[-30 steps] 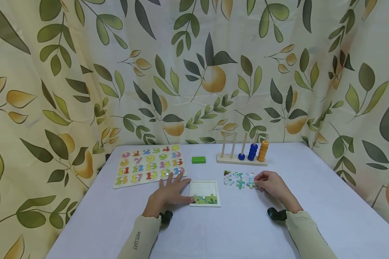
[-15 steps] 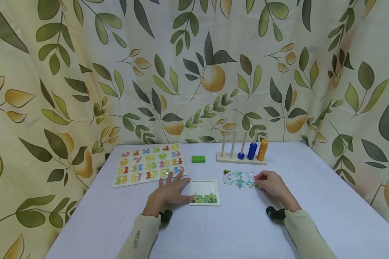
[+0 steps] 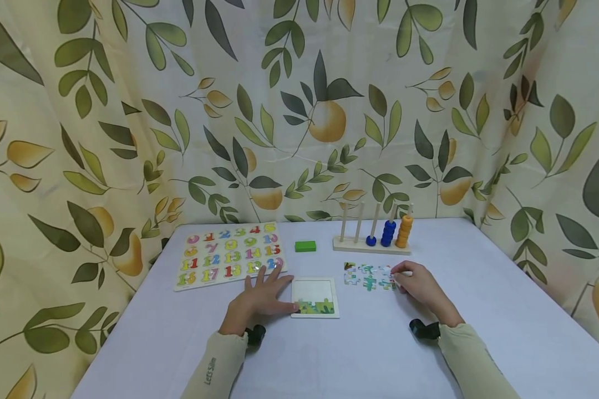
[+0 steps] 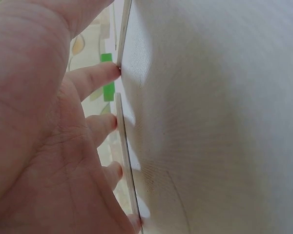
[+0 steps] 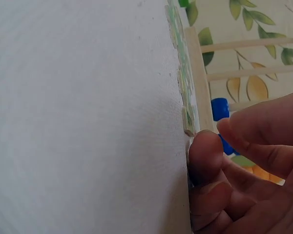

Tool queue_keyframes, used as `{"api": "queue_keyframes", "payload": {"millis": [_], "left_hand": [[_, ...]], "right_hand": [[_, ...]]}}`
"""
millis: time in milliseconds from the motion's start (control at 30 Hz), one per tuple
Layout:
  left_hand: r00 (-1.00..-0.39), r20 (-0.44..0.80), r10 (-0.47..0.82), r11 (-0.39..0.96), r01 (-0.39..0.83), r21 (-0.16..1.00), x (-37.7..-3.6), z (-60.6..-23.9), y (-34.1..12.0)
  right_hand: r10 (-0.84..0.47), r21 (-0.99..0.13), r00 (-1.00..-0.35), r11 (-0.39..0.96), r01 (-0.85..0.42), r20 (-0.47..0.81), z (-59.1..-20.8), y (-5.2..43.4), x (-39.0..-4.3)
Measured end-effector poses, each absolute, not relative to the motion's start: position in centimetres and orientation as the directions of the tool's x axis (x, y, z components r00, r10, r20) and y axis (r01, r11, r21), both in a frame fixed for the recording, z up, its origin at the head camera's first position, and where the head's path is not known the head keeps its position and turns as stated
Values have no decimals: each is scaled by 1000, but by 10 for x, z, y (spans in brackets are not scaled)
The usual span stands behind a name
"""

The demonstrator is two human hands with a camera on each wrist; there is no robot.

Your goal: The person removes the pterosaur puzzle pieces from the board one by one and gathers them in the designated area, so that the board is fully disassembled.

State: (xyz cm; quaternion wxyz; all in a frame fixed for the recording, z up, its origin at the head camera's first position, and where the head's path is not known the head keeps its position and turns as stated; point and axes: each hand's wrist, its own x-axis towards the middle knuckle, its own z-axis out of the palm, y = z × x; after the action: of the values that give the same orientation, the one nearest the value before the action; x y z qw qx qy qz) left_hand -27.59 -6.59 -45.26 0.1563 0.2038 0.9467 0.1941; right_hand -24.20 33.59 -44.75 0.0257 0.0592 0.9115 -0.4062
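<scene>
My left hand (image 3: 260, 297) lies spread, its thumb on the left edge of a small white puzzle tray (image 3: 313, 280). Its other fingertips rest by the near right corner of the number board (image 3: 197, 286); in the left wrist view they meet the board's edge (image 4: 124, 141). Joined green puzzle pieces (image 3: 316, 306) fill the tray's lower strip. To the tray's right lies a cluster of loose puzzle pieces (image 3: 369, 283). My right hand (image 3: 422, 286) is at their right end, fingers loosely bent. In the right wrist view, fingertips (image 5: 206, 152) rest beside the last piece (image 5: 188, 121), with no piece showing between thumb and fingers.
Behind the loose pieces stands a wooden peg counter (image 3: 359, 245) with blue and orange beads. A green block (image 3: 305, 246) lies between it and the number board. A leaf-patterned curtain (image 3: 299, 166) hangs behind the white-covered table (image 3: 359, 354).
The right hand's thumb and index finger have parted slightly, and the red patch at its fingertips shows less. The left hand and the tray stay in place.
</scene>
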Motion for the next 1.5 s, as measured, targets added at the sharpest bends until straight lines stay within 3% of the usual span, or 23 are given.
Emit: {"api": "queue_keyframes", "payload": {"millis": [767,1500], "left_hand": [[-858,-204,471,829,351,435,-276,-453,-71],[-856,-229,464,831,331,447,-275,-453,-71]], "right_hand": [[69,-759,-997,648,65,-27,-437,324,-243],[-158,-782,-985,605,-151,68,-418,256,-250]]}}
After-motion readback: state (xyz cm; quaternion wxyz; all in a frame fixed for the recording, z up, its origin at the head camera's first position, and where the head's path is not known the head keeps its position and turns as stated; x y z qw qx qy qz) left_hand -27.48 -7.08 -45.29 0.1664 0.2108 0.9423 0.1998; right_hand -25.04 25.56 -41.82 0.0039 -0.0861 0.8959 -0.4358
